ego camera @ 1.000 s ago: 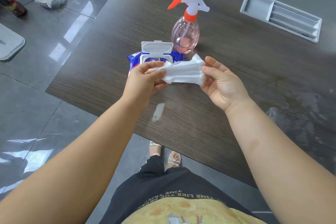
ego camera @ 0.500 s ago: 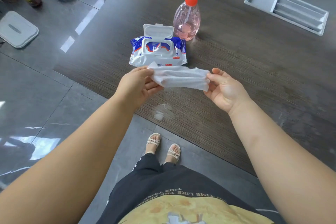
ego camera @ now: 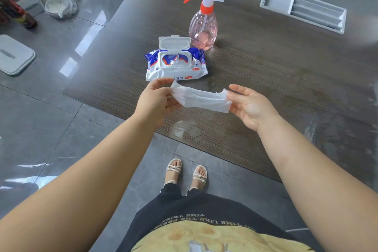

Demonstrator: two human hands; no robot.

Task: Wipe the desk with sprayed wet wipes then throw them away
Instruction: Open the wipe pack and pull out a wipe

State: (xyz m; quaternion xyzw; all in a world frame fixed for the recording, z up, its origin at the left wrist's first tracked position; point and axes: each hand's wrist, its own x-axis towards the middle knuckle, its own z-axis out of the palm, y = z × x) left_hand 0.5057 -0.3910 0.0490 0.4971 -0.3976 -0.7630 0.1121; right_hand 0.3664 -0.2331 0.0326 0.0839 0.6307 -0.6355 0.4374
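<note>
Between left grip (ego camera: pixel 154 102) and right grip (ego camera: pixel 249 106), both pinching it, stretches the wet wipe (ego camera: pixel 202 99).

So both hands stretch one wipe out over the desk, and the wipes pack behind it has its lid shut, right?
Not quite. The head view shows the lid of the wipes pack flipped open. The left hand and right hand do hold one wipe stretched between them over the desk.
</note>
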